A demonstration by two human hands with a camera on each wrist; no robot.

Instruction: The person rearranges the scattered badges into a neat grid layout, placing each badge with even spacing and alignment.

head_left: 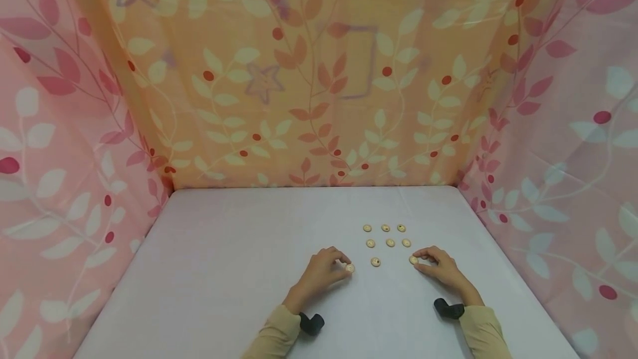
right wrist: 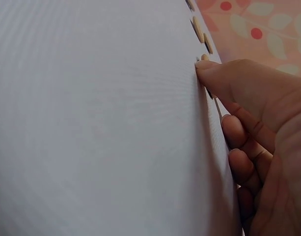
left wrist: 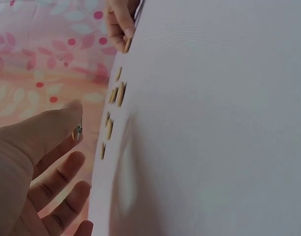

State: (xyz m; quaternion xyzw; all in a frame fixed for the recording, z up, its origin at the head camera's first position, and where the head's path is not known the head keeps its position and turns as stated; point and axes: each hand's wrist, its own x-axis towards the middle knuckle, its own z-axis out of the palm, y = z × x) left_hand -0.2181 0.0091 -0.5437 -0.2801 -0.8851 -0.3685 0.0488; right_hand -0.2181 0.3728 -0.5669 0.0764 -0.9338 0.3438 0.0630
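Observation:
My left hand pinches a small round wooden disc between thumb and fingertips. In the left wrist view that disc shows nearly edge-on, its face mostly hidden by the thumb. Over to the right, my right hand pinches another pale wooden disc at the table surface. The right thumb covers most of it in the right wrist view. Between the hands lies a single disc with a dark mark. Behind it are a row of three discs and a farther row of three discs.
The discs lie on a white-covered table. Patterned leaf curtains hang along its back and both sides. A black wrist strap piece sits by the left sleeve, and a similar black piece by the right.

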